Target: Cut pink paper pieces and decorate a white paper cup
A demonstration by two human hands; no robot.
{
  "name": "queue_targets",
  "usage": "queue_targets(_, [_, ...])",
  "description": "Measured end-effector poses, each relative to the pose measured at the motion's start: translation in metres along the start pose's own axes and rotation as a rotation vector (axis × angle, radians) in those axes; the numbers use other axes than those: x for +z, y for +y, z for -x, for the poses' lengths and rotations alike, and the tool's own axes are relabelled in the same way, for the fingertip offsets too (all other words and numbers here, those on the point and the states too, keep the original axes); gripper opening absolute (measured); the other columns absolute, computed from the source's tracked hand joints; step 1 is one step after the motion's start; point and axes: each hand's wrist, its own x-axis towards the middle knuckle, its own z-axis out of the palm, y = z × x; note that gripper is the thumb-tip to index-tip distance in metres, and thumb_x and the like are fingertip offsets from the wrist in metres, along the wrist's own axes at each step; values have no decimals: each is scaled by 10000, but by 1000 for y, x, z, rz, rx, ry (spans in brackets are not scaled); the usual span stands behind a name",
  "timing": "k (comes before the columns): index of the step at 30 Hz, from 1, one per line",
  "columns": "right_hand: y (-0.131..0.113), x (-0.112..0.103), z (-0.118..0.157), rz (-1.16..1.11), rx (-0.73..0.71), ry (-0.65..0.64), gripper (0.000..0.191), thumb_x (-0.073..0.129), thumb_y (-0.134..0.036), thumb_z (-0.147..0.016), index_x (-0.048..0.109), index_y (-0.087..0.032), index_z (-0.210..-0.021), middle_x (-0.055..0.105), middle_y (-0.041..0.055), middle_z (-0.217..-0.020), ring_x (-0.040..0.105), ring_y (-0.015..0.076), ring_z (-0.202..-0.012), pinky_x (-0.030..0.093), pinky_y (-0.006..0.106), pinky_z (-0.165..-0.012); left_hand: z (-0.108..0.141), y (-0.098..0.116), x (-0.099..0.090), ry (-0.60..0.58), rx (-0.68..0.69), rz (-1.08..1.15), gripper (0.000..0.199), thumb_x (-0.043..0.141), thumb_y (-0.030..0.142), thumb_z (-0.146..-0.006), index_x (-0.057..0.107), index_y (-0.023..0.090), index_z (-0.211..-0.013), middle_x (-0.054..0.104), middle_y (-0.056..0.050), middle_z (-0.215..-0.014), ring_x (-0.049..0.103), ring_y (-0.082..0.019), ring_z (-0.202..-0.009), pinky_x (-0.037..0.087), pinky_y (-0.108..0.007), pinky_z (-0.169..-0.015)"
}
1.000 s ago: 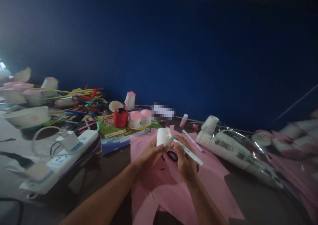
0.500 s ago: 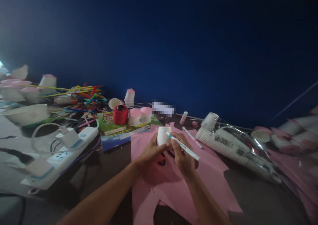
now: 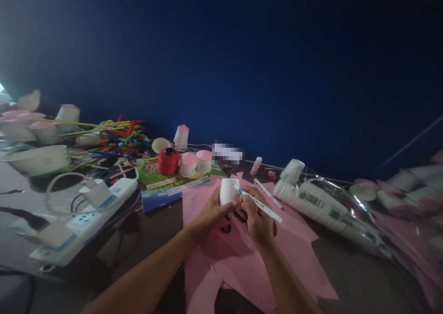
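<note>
My left hand [image 3: 215, 211] is closed around a white paper cup [image 3: 229, 193], its thumb lying across the cup's near side. Between the fingers of my right hand [image 3: 259, 219] sits a white marker pen [image 3: 260, 205] with a blue-green collar. The pen's tip is at the upper part of the cup's wall, where faint marks show. Beneath both hands spreads cut pink paper [image 3: 238, 263]. A dark looped thing, perhaps scissors handles [image 3: 226, 225], lies on the paper, partly hidden by my hands.
Left of the paper lie a power strip [image 3: 86, 219] with plugs and a colourful booklet [image 3: 161, 198] carrying red yarn [image 3: 168, 161] and pink-topped cups [image 3: 188, 164]. Rightward are a glue stick [image 3: 256, 166] and a bagged stack of paper cups [image 3: 311, 203]. A blue wall [image 3: 242, 74] rises behind.
The marker's tip has shifted slightly to the right across the cup, and my right hand has moved a little right with it. My left hand keeps its hold on the cup.
</note>
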Motion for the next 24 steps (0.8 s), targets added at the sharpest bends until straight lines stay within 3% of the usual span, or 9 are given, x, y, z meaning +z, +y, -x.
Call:
queue_targets(8, [-1,1,-2,15,20,25,242,467,-343,-937,663,-223,-1011,668,39,-893,614,198,-856,484,345,-809,1,2,1,-6,-27,17,645,785,389,-670,537,149,-1215,649,-86,-1085,601,-238,-976,480,-324,-830])
queue_targets(15, [-1,-1,-4,-22,42,87,236,478,-344,-930,616,-214,-790,681,24,-837,628,194,-851,487,333,-795,0,3,0,-40,11,63,577,776,361,-679,570,166,-1181,658,-79,-1099,595,-251,-1030,466,-343,-890])
queue_targets(20, [-3,-1,0,-52,41,4,201,495,-342,-927,644,-223,-865,668,22,-825,621,192,-833,502,338,-798,1,3,2,-19,-7,49,624,784,374,-671,543,177,-1212,652,-68,-1078,589,-249,-1015,466,-338,-859])
queue_targets(24, [-6,1,2,-23,14,-40,218,500,-350,-934,666,-229,-1006,675,51,-949,615,203,-906,509,343,-814,1,1,2,-11,14,28,609,785,381,-663,553,185,-1191,651,-63,-1061,584,-247,-1000,469,-333,-838])
